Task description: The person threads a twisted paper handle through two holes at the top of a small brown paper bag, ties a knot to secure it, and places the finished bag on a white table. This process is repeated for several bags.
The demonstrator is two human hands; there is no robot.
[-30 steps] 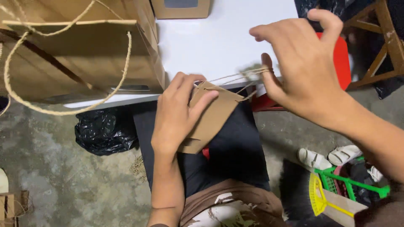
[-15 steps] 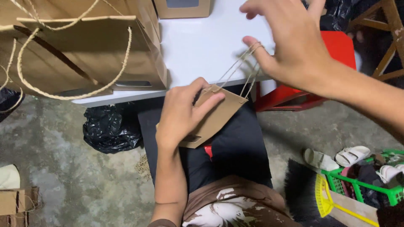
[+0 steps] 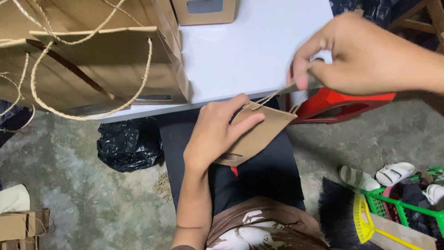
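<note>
**Both hands on a small paper bag at the desk's near edge**

The right hand (image 3: pixel 365 58) pinches a twine cord (image 3: pixel 277 95) between thumb and fingers, drawn taut. The cord runs down to a small brown paper bag (image 3: pixel 259 134), which the left hand (image 3: pixel 215 134) clasps flat over the lap, just below the white desk's (image 3: pixel 249 51) near edge. Larger brown bags (image 3: pixel 106 69) stand at the desk's left end.

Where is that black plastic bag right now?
The black plastic bag lies on the floor at lower left, under the white table edge, beside the person's left hand.
</note>
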